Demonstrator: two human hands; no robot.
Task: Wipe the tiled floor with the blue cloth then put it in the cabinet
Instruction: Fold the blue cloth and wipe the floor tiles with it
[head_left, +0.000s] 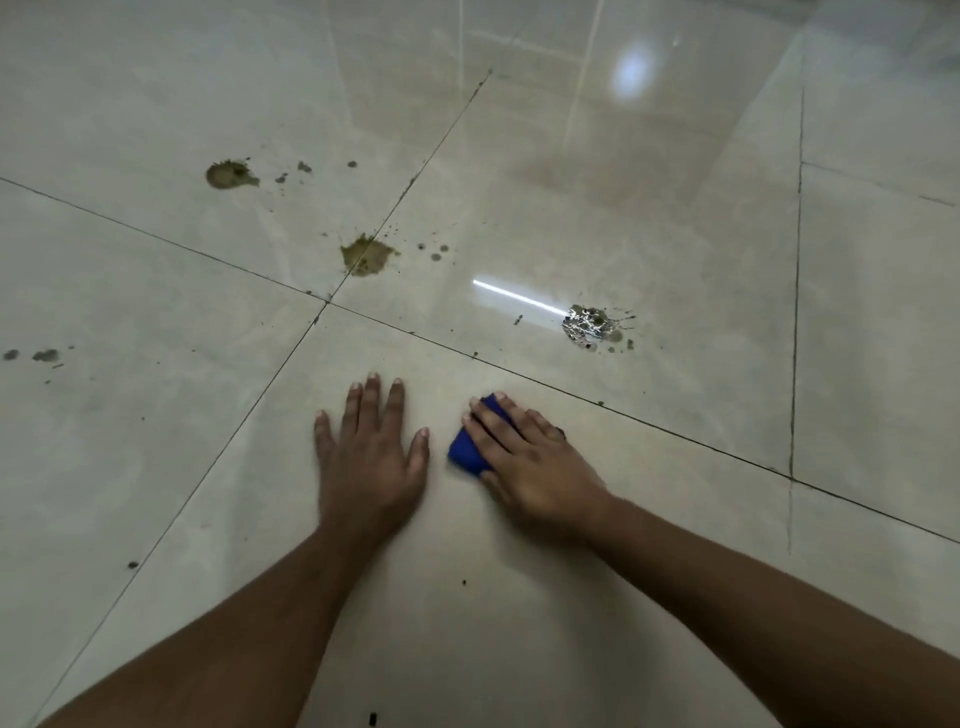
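Observation:
A folded blue cloth (466, 448) lies on the glossy beige tiled floor (675, 234), mostly covered by my right hand (524, 460), which presses down on it with fingers spread. Only its left edge and a far corner show. My left hand (369, 452) rests flat on the tile just left of the cloth, palm down, fingers apart, holding nothing. Brown muddy stains mark the floor ahead: one (366, 254) on a grout line, one (228, 174) farther left, one wet and shiny (592, 325) to the right. No cabinet is in view.
Small dirt spots (44, 356) sit at the far left edge, and tiny specks (132, 565) lie near my forearms. Dark grout lines cross the floor. Bright light reflections glare on the tiles at upper right.

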